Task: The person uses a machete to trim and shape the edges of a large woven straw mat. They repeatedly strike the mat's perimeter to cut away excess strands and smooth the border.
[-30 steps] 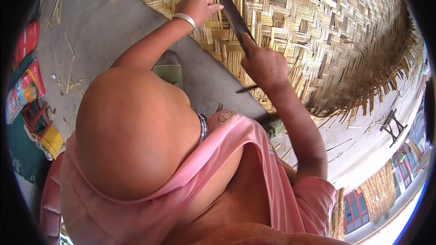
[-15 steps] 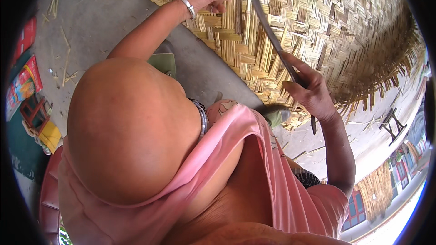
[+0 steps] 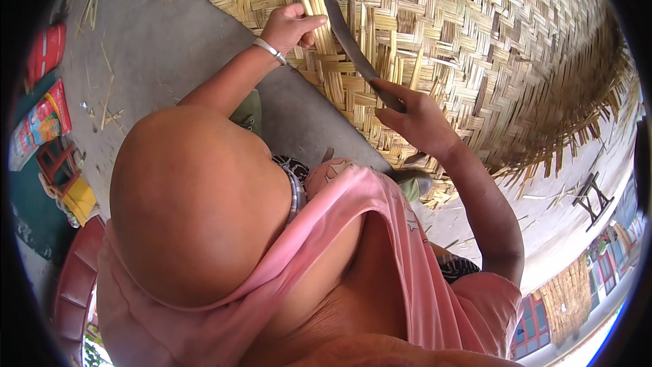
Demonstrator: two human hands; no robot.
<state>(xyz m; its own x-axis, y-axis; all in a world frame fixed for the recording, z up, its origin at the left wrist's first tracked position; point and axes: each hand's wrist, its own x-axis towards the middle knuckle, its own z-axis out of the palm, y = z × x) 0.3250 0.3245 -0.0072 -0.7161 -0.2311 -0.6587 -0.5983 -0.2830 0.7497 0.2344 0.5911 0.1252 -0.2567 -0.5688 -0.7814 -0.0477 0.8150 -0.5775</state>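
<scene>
My left hand (image 3: 293,27), with a silver bangle on its wrist, is closed around a small bundle of pale reed strips (image 3: 315,1). The strips lift from a woven reed mat (image 3: 455,47) near its left edge. In my right hand (image 3: 422,124) is the handle of a long, dark, curved knife (image 3: 352,47). Its blade slants up and left over the mat, with the tip close beside the strips. Whether the edge touches them I cannot tell. Other loose strip ends (image 3: 392,54) stick up from the weave to the right of the blade.
The mat curls upward at the right, with a ragged fringe. Grey floor (image 3: 156,41) with scattered straw lies left. Colourful bags (image 3: 47,119) and a dark red padded seat (image 3: 75,285) are at the left rim. A small dark stand (image 3: 593,196) is at right.
My left hand has come slightly nearer and now grips the strips, which lean left. My right hand has moved left, bringing the knife blade lower and closer to the bundle.
</scene>
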